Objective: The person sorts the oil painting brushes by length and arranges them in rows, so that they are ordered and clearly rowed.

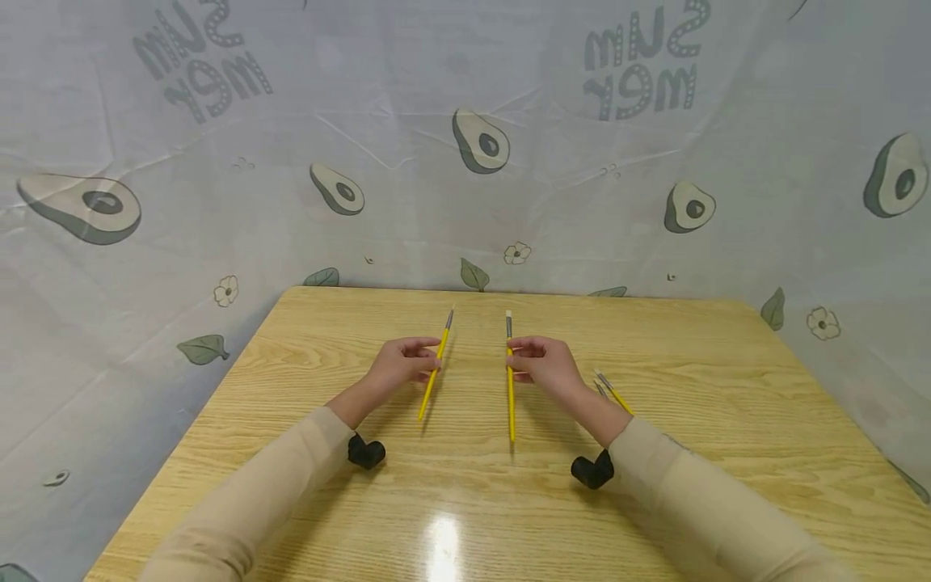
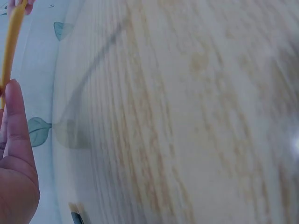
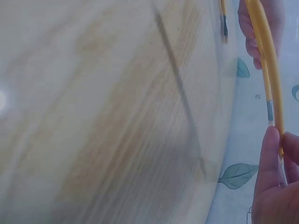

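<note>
**Two hands, two brushes: left hand (image 1: 402,361) and right hand (image 1: 544,364) each pinch one**

The left brush (image 1: 431,388), yellow-handled with a grey ferrule, slants across the head view, its narrow tip leaning right; the right brush (image 1: 511,396) points almost straight away from the person and ends in a flat, pale tip. Both are held above the counter (image 1: 480,485), side by side but apart, their shadows falling on it.

The counter is pale wood with a flowing grain and a glossy finish that throws back a bright patch of light near its front. Farther right on it lie spare brushes (image 1: 617,396), partly hidden by the right forearm. Behind and around hangs a pale, creased cloth (image 1: 407,81) printed with avocados, leaves, white flowers and mirrored "Summer" lettering.

Each grip is clamped on its own brush handle, thumb against fingers. The two hands face each other, fingertips turned inward, and the forearms reach in from the lower corners in beige sleeves (image 1: 269,485). A black piece (image 1: 366,453) shows at the left wrist, another (image 1: 592,470) at the right.
</note>
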`<state>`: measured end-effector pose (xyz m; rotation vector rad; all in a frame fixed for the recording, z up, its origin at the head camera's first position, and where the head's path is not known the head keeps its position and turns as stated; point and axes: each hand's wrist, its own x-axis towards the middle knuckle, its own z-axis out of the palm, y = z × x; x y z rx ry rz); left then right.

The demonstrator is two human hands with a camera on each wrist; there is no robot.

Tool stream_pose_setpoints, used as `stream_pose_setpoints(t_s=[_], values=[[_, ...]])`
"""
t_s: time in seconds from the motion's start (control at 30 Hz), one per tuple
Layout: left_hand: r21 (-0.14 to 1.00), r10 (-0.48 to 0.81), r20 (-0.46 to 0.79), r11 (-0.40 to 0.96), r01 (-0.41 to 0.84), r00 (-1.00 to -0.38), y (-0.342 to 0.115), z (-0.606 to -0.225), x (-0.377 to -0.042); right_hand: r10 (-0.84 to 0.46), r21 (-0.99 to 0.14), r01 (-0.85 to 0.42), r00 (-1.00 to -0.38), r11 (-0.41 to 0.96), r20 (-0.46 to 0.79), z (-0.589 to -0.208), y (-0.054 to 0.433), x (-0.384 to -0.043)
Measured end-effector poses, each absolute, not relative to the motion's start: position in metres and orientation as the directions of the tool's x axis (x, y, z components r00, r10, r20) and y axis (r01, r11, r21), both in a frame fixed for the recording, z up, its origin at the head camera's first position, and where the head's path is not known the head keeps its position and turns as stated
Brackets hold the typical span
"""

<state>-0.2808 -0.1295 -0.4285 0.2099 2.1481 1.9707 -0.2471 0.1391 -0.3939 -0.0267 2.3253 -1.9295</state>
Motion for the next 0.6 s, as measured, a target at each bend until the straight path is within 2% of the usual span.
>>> stream_pose_setpoints(t_s=[0.3, 0.6], values=[[0.995, 0.195, -0.028, 0.103, -0.008, -0.98, -0.127, -0.427, -0.288, -0.06, -0.987, 0.048, -0.997, 0.154, -0.057, -0.392, 0.133, -0.266], [0.994, 0.143, -0.044, 0.102, -0.03, -0.989, -0.123, -0.425, -0.295, -0.004, -0.985, 0.068, -0.998, 0.156, -0.069, -0.397, 0.125, -0.283]])
